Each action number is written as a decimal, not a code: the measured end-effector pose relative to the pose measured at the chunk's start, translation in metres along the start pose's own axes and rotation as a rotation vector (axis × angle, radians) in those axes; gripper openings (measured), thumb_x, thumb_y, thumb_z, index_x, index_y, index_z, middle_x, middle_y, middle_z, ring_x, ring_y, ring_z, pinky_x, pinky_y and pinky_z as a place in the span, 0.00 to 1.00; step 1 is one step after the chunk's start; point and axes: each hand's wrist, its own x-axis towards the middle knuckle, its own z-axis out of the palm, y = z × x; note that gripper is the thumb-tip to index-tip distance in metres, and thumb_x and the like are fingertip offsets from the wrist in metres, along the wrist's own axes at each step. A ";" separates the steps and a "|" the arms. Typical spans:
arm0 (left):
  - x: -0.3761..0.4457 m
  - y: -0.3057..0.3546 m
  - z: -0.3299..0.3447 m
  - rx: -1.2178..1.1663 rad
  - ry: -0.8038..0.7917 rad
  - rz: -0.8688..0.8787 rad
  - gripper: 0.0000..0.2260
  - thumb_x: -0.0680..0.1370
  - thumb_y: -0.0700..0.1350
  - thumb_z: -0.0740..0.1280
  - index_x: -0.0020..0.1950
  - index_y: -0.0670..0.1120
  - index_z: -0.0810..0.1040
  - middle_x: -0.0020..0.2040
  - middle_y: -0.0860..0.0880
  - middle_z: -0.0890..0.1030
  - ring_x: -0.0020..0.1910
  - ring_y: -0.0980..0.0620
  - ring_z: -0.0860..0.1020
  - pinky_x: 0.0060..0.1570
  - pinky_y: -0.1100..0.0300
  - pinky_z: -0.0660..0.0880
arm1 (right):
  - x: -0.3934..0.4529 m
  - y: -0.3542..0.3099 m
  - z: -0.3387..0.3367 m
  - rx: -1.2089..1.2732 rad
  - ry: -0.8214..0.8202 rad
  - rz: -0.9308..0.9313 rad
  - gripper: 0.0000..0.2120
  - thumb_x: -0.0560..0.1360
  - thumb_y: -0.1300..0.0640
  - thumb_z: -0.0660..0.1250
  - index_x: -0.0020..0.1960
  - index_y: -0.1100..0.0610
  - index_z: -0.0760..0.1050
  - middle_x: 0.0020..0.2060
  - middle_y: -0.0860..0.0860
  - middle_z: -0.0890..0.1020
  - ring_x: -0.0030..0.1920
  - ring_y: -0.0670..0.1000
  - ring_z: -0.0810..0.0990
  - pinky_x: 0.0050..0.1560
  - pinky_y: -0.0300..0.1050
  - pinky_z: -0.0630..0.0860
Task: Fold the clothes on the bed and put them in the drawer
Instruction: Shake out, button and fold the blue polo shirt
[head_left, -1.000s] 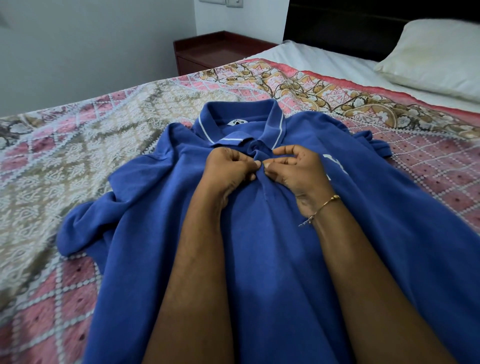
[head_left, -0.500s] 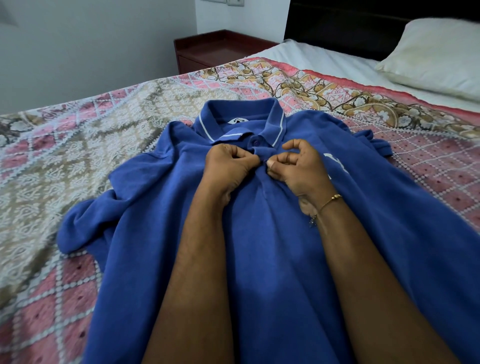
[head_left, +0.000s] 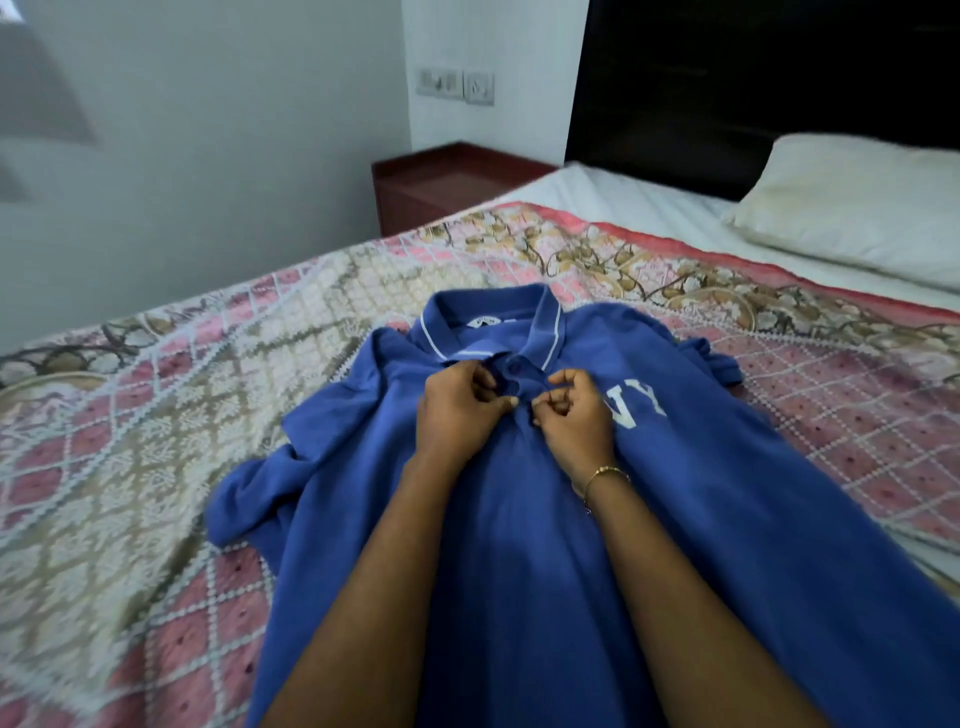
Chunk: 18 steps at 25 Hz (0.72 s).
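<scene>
A blue polo shirt (head_left: 519, 545) lies face up on the bed, collar with a white stripe toward the headboard and white letters on its chest. My left hand (head_left: 457, 410) and my right hand (head_left: 571, 415) sit side by side just below the collar. Both pinch the shirt's button placket, fingers curled, under a blue button that shows closed. The shirt's left sleeve is bunched at the left; the right sleeve is folded at the far right.
A patterned pink and beige bedspread (head_left: 156, 441) covers the bed. At the head end lie a white sheet and a white pillow (head_left: 857, 202) against a dark headboard. A dark red nightstand (head_left: 447, 182) stands beside the bed by the wall.
Both hands have slid a little down the placket, away from the collar, uncovering the top button. The camera has tilted up, showing more wall and headboard.
</scene>
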 end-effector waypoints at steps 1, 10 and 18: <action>0.001 -0.004 -0.015 0.109 0.129 -0.006 0.07 0.73 0.47 0.70 0.44 0.44 0.78 0.45 0.44 0.82 0.47 0.46 0.78 0.46 0.56 0.70 | -0.003 -0.002 0.000 -0.056 0.005 0.018 0.08 0.73 0.69 0.63 0.49 0.59 0.71 0.34 0.50 0.78 0.39 0.53 0.77 0.43 0.40 0.70; 0.006 0.011 -0.125 -0.033 -0.118 -0.407 0.07 0.76 0.41 0.64 0.48 0.37 0.78 0.49 0.38 0.80 0.48 0.43 0.78 0.43 0.57 0.70 | -0.034 -0.086 -0.001 -0.481 -0.288 -0.058 0.10 0.77 0.63 0.60 0.56 0.62 0.74 0.56 0.59 0.74 0.57 0.58 0.74 0.57 0.44 0.67; -0.028 0.167 -0.184 -0.769 -0.442 -0.228 0.09 0.81 0.37 0.56 0.49 0.41 0.76 0.38 0.44 0.82 0.34 0.52 0.80 0.33 0.63 0.76 | -0.011 -0.247 -0.021 0.254 -0.183 0.306 0.17 0.69 0.44 0.68 0.43 0.59 0.77 0.44 0.57 0.81 0.47 0.58 0.80 0.52 0.51 0.78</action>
